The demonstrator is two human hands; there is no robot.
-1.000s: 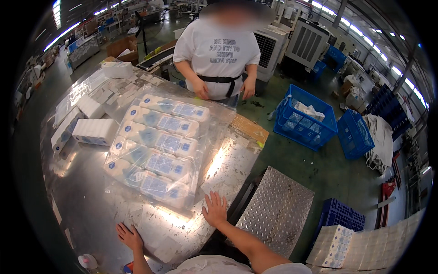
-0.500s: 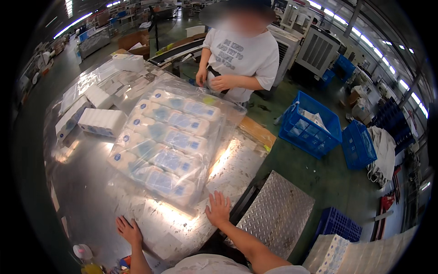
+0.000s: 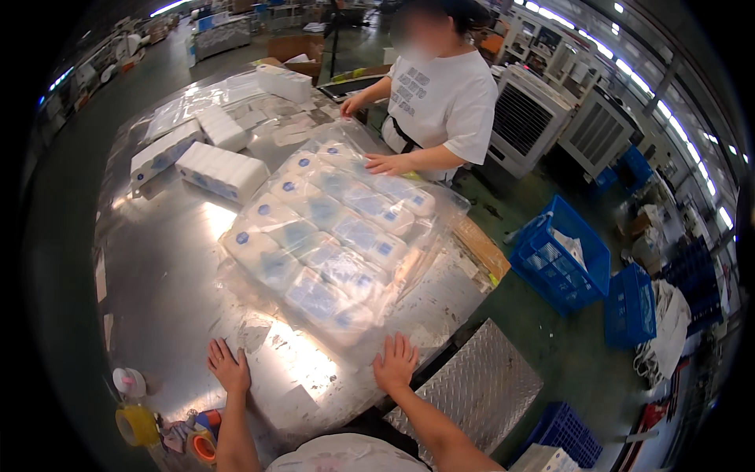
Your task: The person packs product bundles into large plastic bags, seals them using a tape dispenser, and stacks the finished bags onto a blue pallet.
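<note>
My left hand [image 3: 229, 366] lies flat on the metal table with its fingers spread, holding nothing. My right hand [image 3: 396, 365], also open, rests near the table's right edge, just by the near corner of a large clear plastic bag [image 3: 321, 206]. Several white packs with blue print, looking like paper rolls, lie in rows inside it. Across the table a person in a white T-shirt has one hand [image 3: 390, 164] on the bag's far side. That person's other hand [image 3: 351, 105] is near the bag's far corner.
White packs [image 3: 222, 171] lie at the table's far left. Yellow tape [image 3: 137, 425] and an orange-cored roll [image 3: 203, 448] sit at the near left corner. To the right are a diamond-plate metal platform [image 3: 481, 385] and blue crates [image 3: 560, 253] on the floor.
The view has turned, shifting the scene rightward. The other person's hands have gone from in front of the body to the bag. My hands remain open on the table.
</note>
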